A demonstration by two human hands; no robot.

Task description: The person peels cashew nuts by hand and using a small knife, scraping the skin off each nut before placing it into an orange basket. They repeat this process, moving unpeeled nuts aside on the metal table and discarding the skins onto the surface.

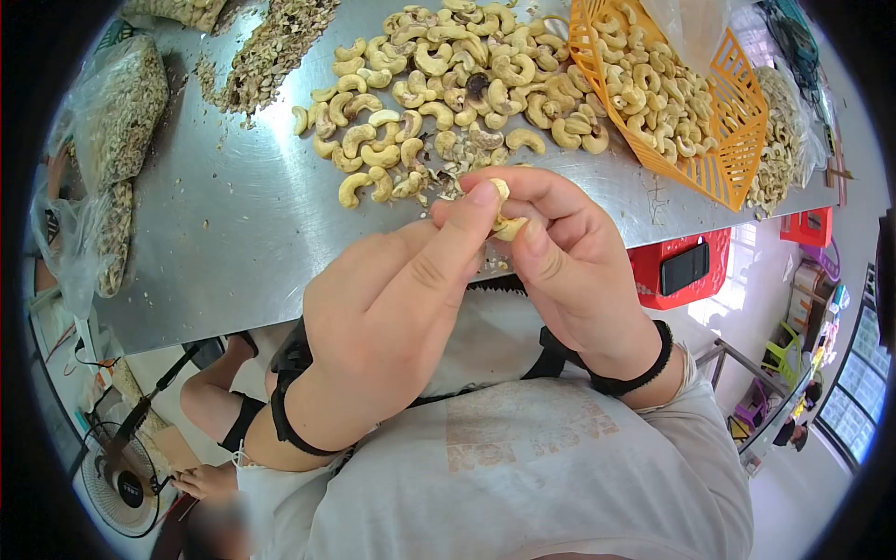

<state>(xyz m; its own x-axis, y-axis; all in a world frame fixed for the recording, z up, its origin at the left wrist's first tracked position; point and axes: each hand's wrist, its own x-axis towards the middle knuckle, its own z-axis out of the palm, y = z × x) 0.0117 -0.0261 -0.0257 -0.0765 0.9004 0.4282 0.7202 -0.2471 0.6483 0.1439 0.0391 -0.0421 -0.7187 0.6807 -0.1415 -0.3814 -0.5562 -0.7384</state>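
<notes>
A pale curved cashew [509, 227] is pinched between my two hands, just above the near edge of the metal table. My left hand [383, 303] is closed, its thumb and fingertips pressed against the upper end of the nut. From the other side, the thumb and fingers of my right hand [583, 261] grip the same cashew. Part of it is hidden behind the fingertips. Beyond my hands spreads a pile of cashews [434, 61], some with brown skin on them. Small peel flakes [448, 177] lie between that pile and my fingers.
An orange lattice basket [742, 159] of cashews stands at the right. Clear bags of flakes lie at the left [131, 112] and right [779, 131]. Loose brown peel [271, 51] is heaped at the back. A phone [684, 269] rests on a red stool [653, 291]. Another person's hand [207, 481] shows lower left, near a fan [121, 481].
</notes>
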